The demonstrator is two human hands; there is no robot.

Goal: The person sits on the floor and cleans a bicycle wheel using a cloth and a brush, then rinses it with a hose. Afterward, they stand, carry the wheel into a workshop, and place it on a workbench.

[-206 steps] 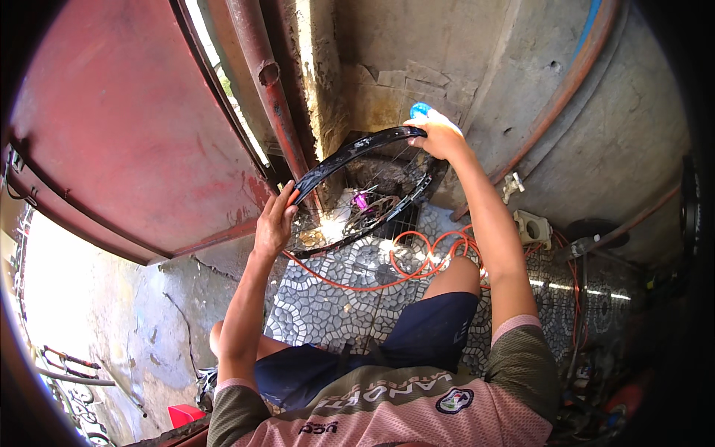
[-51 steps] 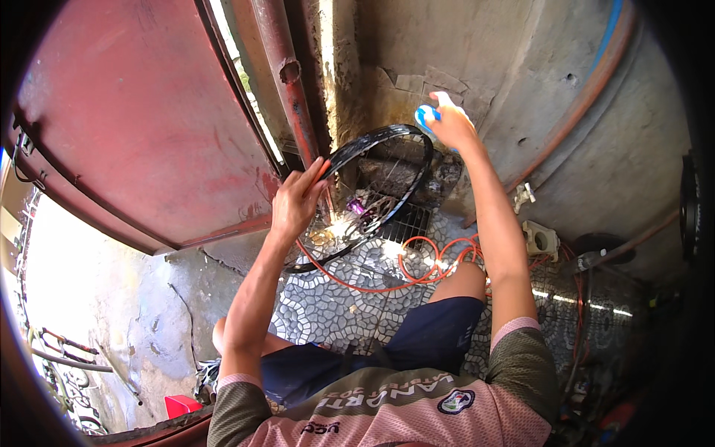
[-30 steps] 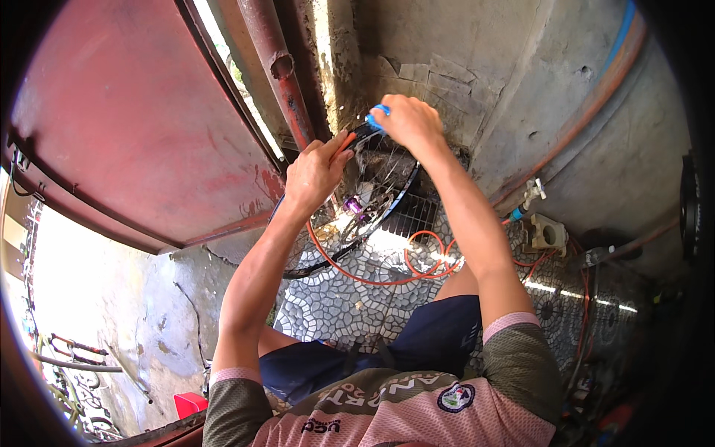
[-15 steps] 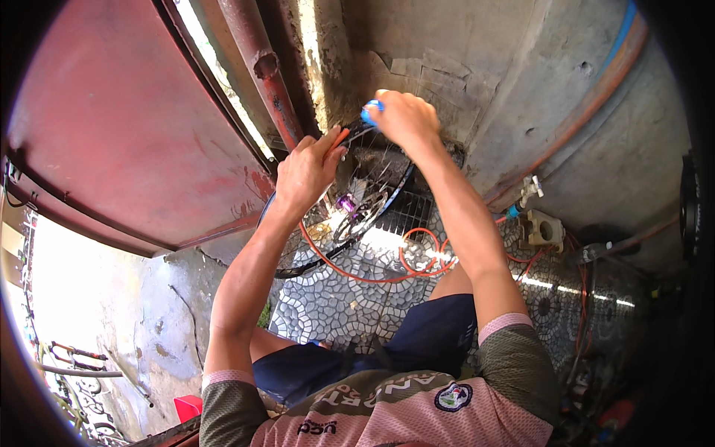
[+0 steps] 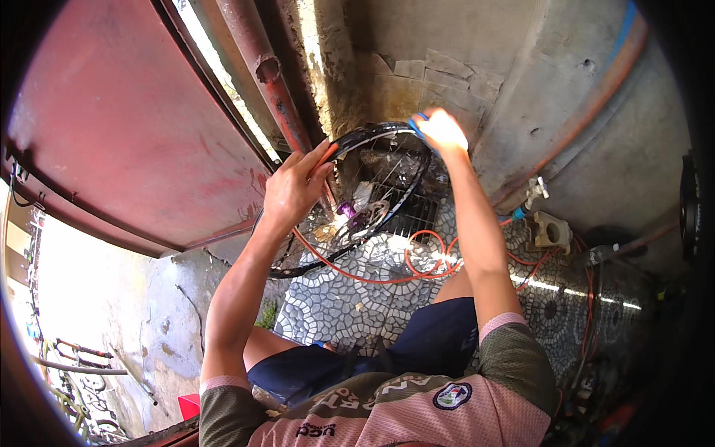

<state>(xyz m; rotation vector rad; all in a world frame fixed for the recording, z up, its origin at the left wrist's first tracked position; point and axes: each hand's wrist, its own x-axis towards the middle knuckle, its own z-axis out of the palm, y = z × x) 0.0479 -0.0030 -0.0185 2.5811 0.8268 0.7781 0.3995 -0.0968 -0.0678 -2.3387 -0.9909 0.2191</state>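
Observation:
A bicycle wheel with a black rim (image 5: 372, 132), thin spokes and a purple hub (image 5: 346, 210) stands tilted in front of me. My left hand (image 5: 290, 186) is closed on the end of an orange hose (image 5: 357, 279), whose tip points along the rim's upper left. At the wheel's upper right, my right hand (image 5: 445, 134) is closed round a blue object (image 5: 417, 128) pressed to the rim. Fingers and bright sunlight hide most of that object, so its kind does not show. The wheel's left part lies behind my left forearm.
A floor drain grate (image 5: 413, 214) lies behind the wheel on pebble-patterned tiles (image 5: 342, 305). A tap (image 5: 535, 192) feeds the coiled hose at the right. A rusty red pipe (image 5: 277, 97) and a red metal panel (image 5: 126, 127) stand at the left, a concrete wall (image 5: 477, 45) ahead.
My right hand has moved right and slightly down along the rim with the blue object. My left hand has shifted a little left and down, still holding the hose.

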